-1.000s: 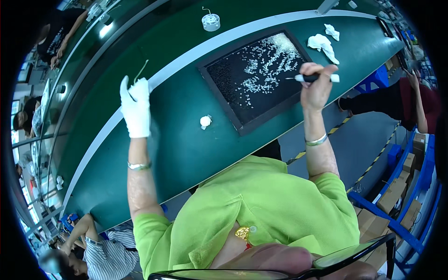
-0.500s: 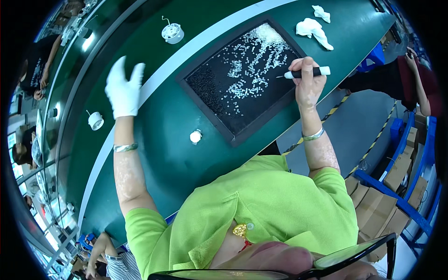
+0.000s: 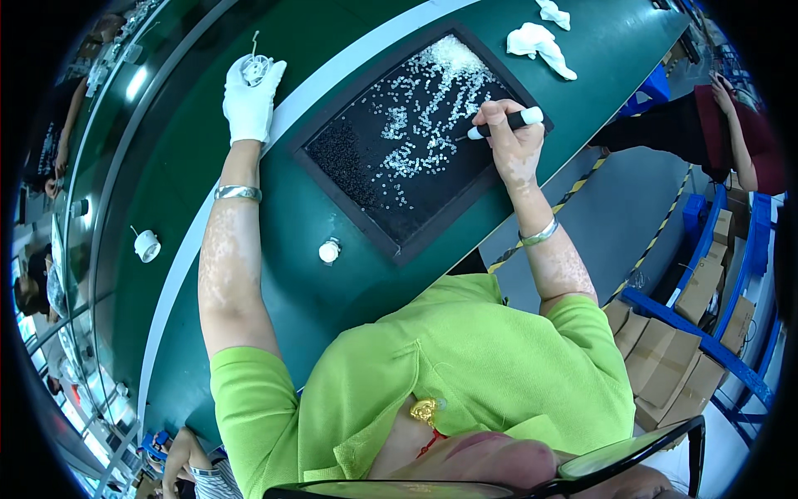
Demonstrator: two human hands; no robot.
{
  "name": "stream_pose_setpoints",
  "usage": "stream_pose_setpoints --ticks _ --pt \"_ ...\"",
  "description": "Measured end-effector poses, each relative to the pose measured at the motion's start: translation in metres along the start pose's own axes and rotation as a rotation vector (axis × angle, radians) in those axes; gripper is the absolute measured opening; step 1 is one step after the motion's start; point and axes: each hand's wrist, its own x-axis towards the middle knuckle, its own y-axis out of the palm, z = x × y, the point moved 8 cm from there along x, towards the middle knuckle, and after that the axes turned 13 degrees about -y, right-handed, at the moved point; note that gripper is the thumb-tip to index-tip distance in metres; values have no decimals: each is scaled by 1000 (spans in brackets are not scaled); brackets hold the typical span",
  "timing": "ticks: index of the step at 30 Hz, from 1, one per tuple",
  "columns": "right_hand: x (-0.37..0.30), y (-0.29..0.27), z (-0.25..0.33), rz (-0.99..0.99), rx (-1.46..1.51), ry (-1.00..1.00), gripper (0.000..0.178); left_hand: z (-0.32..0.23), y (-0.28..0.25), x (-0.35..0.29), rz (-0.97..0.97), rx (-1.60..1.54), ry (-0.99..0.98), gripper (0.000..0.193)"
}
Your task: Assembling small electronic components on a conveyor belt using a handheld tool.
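My left hand [image 3: 249,104], in a white glove, is at the far left with its fingers around a white round housing [image 3: 257,70]. A thin bent wire stands up from that housing. My bare right hand [image 3: 515,145] grips a black-and-white pen-shaped tool [image 3: 524,118] above the right side of a dark tray [image 3: 397,253]. The tool's thin tip points left, over the tray. Inside the tray lie many small clear rings [image 3: 407,158], a heap of pale ones [image 3: 453,54] at the far end, and many small black rings [image 3: 337,162] at the left.
Another white round housing [image 3: 147,246] sits at the left on the green belt. A small white part [image 3: 330,250] lies on the green table near the tray. White cloths or gloves [image 3: 536,46] are at the far right. Other people are around; cardboard boxes [image 3: 665,366] fill a blue rack at right.
My left hand has reached forward and taken hold of the far white housing. The right hand keeps the pen-shaped tool over the tray. The whole view has shifted slightly.
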Motion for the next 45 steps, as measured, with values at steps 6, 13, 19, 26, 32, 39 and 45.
stream_pose_setpoints --ticks 6,13,19,26,32,39,45 --pt "1 -2 -2 11 4 10 30 7 -46 -73 -4 -559 -135 58" --pt "0 12 30 96 -153 -323 21 31 -73 -167 -80 -55 -156 56" --pt "-10 -1 11 -44 132 -65 34 25 -80 -197 -150 99 12 60" --pt "-34 15 17 179 55 -31 38 35 -79 -199 -96 90 1 69" --pt "-33 15 15 180 39 -78 38 24 -79 -201 -177 98 68 76" --pt "-34 22 31 261 -28 -246 29 33 -77 -199 -175 103 66 67" --pt "-34 6 7 60 139 -14 30 28 -84 -203 -198 154 101 57"
